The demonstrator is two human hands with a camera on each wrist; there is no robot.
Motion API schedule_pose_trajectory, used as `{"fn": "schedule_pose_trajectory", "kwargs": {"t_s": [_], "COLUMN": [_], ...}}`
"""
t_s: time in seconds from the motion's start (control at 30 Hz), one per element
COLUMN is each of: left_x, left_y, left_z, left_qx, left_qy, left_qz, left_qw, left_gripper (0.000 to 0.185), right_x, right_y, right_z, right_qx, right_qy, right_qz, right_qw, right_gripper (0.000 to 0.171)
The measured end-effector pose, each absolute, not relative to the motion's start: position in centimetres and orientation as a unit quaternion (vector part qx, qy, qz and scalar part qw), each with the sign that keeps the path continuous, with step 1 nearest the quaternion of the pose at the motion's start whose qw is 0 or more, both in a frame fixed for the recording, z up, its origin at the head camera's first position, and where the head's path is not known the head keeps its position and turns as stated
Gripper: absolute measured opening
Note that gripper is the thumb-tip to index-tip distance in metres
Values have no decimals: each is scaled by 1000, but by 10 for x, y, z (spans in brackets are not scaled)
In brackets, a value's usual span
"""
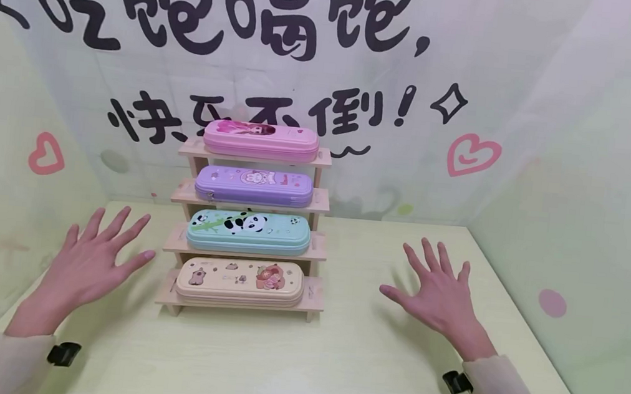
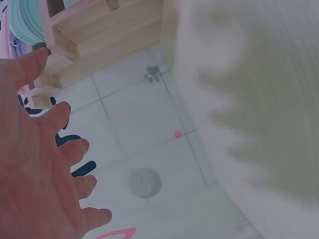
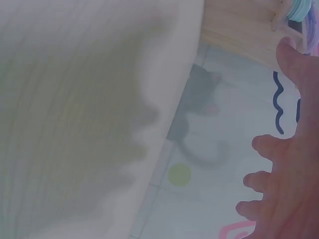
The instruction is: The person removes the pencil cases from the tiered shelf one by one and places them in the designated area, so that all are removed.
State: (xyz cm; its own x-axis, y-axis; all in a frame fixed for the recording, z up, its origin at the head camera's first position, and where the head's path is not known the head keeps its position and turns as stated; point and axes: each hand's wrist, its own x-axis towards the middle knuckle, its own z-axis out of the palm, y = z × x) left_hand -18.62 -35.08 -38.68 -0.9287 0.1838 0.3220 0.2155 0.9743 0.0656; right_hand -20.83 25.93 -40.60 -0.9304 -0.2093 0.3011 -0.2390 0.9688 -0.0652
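A stepped wooden rack [image 1: 318,253] stands on the table, one zipped pencil case lying on each tier. From the top come a pink case [image 1: 261,142], a purple case [image 1: 254,186], a mint-green case with pandas [image 1: 247,232] and a cream case [image 1: 240,282]. To the left of the rack my left hand [image 1: 92,265] hovers over the table, fingers spread, holding nothing. My right hand [image 1: 442,299] is spread too, further off on the right side, nothing in it. In the left wrist view the thumb overlaps the rack's wooden side [image 2: 99,37].
Pale walls enclose the light wooden table [image 1: 289,364] at the back and both sides. Large black lettering and pink hearts [image 1: 473,156] decorate them. Each sleeve carries a black wrist strap [image 1: 457,382]. The rack sits near the back wall, left of the middle.
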Motion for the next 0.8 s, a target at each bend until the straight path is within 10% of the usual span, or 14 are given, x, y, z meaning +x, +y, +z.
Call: {"fn": "schedule_pose_trajectory", "kwargs": {"t_s": [0.8], "left_x": [-211], "left_y": [-316], "left_z": [-361], "left_qx": [-124], "left_qy": [-961], "left_qz": [-210], "left_qw": [132], "left_gripper": [93], "right_x": [-170], "right_y": [184], "right_z": [-392], "right_qx": [201], "right_qy": [-938], "right_qz": [260], "right_qw": [111], "right_gripper": [93]}}
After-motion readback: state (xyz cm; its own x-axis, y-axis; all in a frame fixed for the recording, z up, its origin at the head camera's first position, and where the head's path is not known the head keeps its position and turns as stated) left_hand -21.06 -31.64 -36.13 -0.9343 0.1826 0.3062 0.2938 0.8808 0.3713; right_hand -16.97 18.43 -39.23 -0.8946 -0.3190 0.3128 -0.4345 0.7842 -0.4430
